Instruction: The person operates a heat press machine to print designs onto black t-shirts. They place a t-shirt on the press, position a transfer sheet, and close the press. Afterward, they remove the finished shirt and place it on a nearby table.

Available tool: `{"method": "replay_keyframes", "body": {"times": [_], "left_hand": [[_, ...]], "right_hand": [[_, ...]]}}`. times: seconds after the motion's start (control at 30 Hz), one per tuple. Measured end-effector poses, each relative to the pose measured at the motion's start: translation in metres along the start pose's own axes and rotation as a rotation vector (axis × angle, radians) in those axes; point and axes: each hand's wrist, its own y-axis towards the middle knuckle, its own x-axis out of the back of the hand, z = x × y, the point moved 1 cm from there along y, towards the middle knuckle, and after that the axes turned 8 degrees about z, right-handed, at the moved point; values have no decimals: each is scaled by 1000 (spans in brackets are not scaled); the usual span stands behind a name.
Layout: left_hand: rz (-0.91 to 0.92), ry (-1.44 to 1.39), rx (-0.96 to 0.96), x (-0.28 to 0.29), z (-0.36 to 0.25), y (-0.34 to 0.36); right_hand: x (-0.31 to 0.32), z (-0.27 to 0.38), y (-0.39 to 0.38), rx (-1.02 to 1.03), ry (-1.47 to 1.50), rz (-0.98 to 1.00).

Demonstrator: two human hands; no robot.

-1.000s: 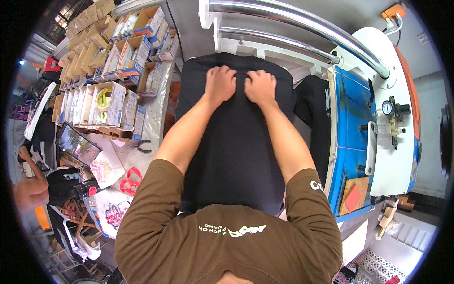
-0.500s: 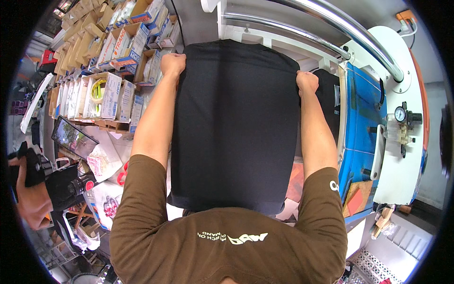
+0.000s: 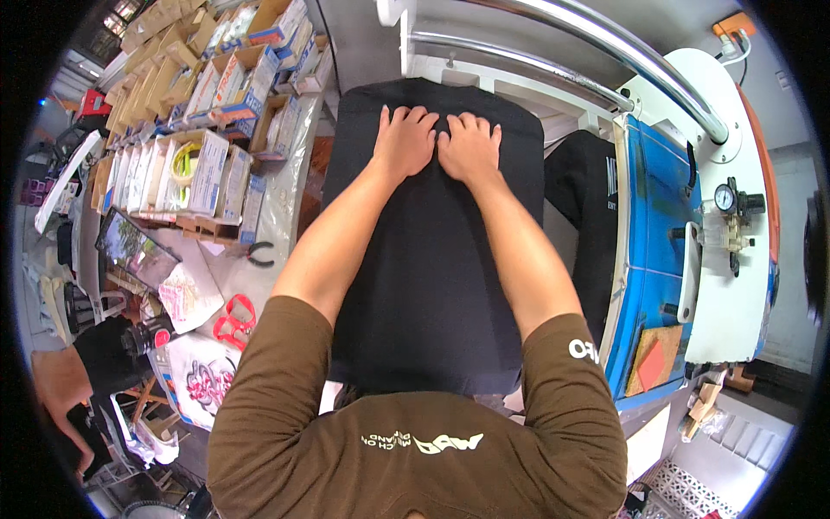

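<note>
A black T-shirt lies stretched over a flat board in front of me, its far end rounded near the white machine frame. My left hand rests palm down on its far part, fingers spread and pointing away from me. Close beside it, thumbs almost touching, my right hand is also flat on the cloth with its fingers apart. Neither hand holds anything. To the right hangs or lies a second black garment with a white print, partly hidden by the first.
On the right stands a white press machine with a blue padded part and a pressure gauge. Chrome bars cross the far side. Cardboard boxes, pliers, red tape-like loops and a tablet fill the left. Another person is at far left.
Both hands have let go of the shirt's side edges and moved inward onto its far middle, fingers now spread flat. The cloth lies smoother on the board.
</note>
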Motion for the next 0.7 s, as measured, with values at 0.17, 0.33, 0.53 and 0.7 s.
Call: {"method": "replay_keyframes", "body": {"times": [0.17,0.33,0.53,0.7], "left_hand": [[43,24,27,23,3,-86],[32,-202,361,47,18,-280],[289,-1769,953,0,57,-445],[452,-1759,804,23,86,-478]], "right_hand": [[4,-20,-72,111,-63,-121],[16,-48,-262,-69,67,43],[-79,-121,-414,-651,1779,-3],[-62,-140,-459,-601,1866,80]]}}
